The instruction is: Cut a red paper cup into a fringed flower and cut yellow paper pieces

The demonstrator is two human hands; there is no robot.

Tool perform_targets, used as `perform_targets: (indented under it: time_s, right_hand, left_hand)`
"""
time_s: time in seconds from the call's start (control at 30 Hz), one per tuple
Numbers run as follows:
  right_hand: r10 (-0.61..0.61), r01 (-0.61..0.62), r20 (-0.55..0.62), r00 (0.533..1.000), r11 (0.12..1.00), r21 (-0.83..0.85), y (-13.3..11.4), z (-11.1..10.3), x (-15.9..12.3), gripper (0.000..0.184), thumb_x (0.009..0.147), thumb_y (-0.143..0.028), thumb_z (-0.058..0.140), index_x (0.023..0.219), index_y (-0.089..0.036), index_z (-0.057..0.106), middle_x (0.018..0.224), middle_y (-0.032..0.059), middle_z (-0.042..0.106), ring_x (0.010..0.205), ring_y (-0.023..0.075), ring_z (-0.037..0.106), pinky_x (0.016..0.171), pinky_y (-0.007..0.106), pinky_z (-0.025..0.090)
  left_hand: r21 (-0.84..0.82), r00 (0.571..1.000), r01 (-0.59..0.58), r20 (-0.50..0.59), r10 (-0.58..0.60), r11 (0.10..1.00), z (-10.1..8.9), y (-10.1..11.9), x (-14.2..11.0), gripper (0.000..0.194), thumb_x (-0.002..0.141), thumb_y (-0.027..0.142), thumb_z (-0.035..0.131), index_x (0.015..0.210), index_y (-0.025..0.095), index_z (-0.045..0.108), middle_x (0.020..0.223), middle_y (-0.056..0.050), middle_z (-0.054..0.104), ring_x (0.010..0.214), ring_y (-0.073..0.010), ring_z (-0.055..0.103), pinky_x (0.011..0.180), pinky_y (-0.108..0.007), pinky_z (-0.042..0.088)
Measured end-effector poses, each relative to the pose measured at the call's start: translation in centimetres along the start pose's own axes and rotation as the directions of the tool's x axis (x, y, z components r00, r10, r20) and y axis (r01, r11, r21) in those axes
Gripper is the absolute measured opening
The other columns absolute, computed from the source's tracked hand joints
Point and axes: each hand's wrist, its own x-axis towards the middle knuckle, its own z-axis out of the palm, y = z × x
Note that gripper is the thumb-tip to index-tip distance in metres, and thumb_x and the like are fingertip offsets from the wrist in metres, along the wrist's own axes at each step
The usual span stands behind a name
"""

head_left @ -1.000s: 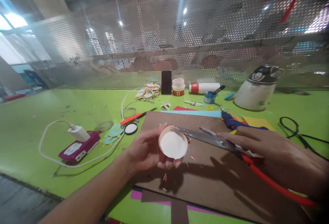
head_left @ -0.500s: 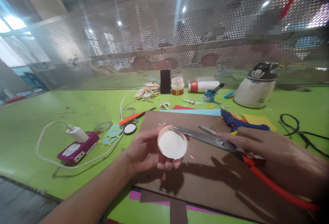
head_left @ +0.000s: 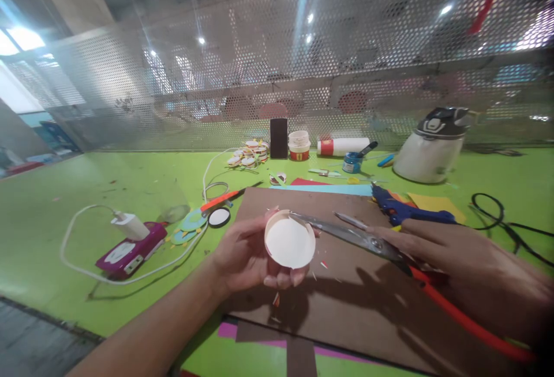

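Note:
My left hand (head_left: 251,253) is closed round a small, shallow white paper cup (head_left: 291,243), whose open side faces me. In my right hand (head_left: 450,250) is a pair of scissors (head_left: 376,244) with red handles and long metal blades. One blade tip reaches the cup's upper rim, and the blades stand parted. Both hands are over a brown board (head_left: 346,308). Small red and white paper scraps (head_left: 324,264) lie on the board below the cup.
A blue glue gun (head_left: 407,209) lies right of the board. Behind stand a white kettle (head_left: 430,149), a blue paint jar (head_left: 352,162), stacked paper cups (head_left: 298,146) and a black phone-like slab (head_left: 279,138). At left are a purple power strip (head_left: 130,253) and an orange cutter (head_left: 220,199).
Almost nothing differs. The scissors and my right hand have shifted very slightly against the cup's rim; my left hand keeps its hold.

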Motion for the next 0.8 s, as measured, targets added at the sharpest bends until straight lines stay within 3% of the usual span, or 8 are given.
perform_targets:
  time_s: [0.1,0.4,0.57,0.8]
  right_hand:
    - [-0.016,0.02,0.114,0.993,0.999,-0.032,0.4,0.0,-0.5,0.065,0.087,-0.013,0.043,0.146,-0.041,0.038,0.087,0.0023,0.062,0.068,0.021,0.061,0.056,0.037,0.051]
    - [0.001,0.001,0.134,0.991,1.0,-0.009,-0.3,-0.4,0.1,0.049,0.088,-0.02,0.047,0.135,-0.036,0.048,0.085,0.0018,0.058,0.068,0.0198,0.059,0.056,0.033,0.048]
    - [-0.012,0.012,0.125,0.992,1.0,-0.001,-0.7,-0.6,0.4,0.056,0.09,-0.016,0.043,0.141,-0.038,0.042,0.087,0.0027,0.06,0.07,0.0204,0.061,0.058,0.033,0.049]
    - [-0.003,0.002,0.132,0.991,1.0,0.002,-0.4,-0.2,-0.1,0.067,0.086,-0.015,0.046,0.147,-0.041,0.036,0.086,0.0014,0.06,0.07,0.0202,0.06,0.057,0.035,0.05]
  left_hand:
    - [0.006,1.0,0.005,0.01,-0.005,1.0,-0.1,0.0,0.0,0.057,0.09,0.056,0.044,0.11,0.008,0.066,0.068,-0.015,0.067,0.048,-0.0141,0.053,0.043,-0.021,0.024]
    - [0.005,1.0,0.026,0.009,-0.026,1.0,0.3,-0.3,0.3,0.054,0.088,0.054,0.046,0.107,0.007,0.065,0.064,-0.012,0.065,0.045,-0.0138,0.05,0.04,-0.022,0.018]
    - [0.02,0.999,0.018,0.051,-0.019,1.0,0.6,-0.2,0.3,0.055,0.09,0.054,0.04,0.107,0.009,0.066,0.061,-0.011,0.064,0.038,-0.0113,0.042,0.039,-0.023,0.017]
    - [0.003,0.998,0.02,0.068,-0.02,1.0,0.8,-0.1,0.2,0.059,0.091,0.055,0.038,0.109,0.006,0.066,0.065,-0.014,0.066,0.04,-0.012,0.047,0.038,-0.021,0.019]
